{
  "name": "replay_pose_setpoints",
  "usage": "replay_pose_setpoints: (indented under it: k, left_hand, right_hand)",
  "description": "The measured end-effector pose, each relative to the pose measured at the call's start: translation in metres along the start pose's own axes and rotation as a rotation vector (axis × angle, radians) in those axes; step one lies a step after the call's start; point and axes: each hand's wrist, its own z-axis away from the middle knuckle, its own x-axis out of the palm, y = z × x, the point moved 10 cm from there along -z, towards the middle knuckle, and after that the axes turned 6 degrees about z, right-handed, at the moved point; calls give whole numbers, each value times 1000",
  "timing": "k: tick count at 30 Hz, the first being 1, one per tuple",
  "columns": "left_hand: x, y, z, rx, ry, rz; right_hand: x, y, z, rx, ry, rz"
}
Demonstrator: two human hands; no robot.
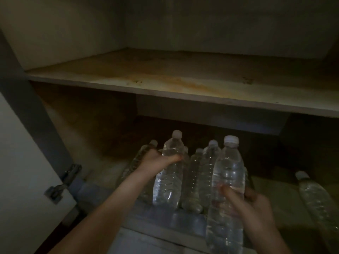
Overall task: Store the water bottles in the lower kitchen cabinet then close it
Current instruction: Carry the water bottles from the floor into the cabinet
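Lower centre of frame, on bottom shelf (pixel 108 171) — cluster of water bottles (pixel 194 178) already stored. Left hand (pixel 152 160) grips left bottle (pixel 168 180) there; right hand (pixel 255 204) grips right bottle (pixel 228 169) at front edge, not yet in. Door (pixel 22 171), left of frame, open — closing remains.

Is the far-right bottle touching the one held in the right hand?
Apart. The head view shows a strip of cabinet floor between the far-right bottle and the bottle gripped by the right hand.

Roughly seven water bottles (pixel 227 173). Two hands: left hand (pixel 153 160), right hand (pixel 254 201). One shelf (pixel 165 83).
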Motion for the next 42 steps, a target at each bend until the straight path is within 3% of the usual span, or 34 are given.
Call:
replay_pose_setpoints:
  k: [9, 16, 26, 32, 42]
  left_hand:
    - [2, -14, 6, 7, 89, -51]
    - [-1, -36, 28, -3, 38, 62]
    - [2, -34, 33, 51, 204, 155]
    - [19, -20, 24, 114, 227, 44]
    - [26, -17, 14, 133, 223, 86]
  right_hand:
    - [5, 8, 3, 7, 3, -25]
    - [5, 7, 6, -18, -8, -14]
    - [6, 1, 7, -92, -23, 32]
    - [-14, 5, -1, -97, 9, 73]
    - [-47, 27, -21, -26, 110, 181]
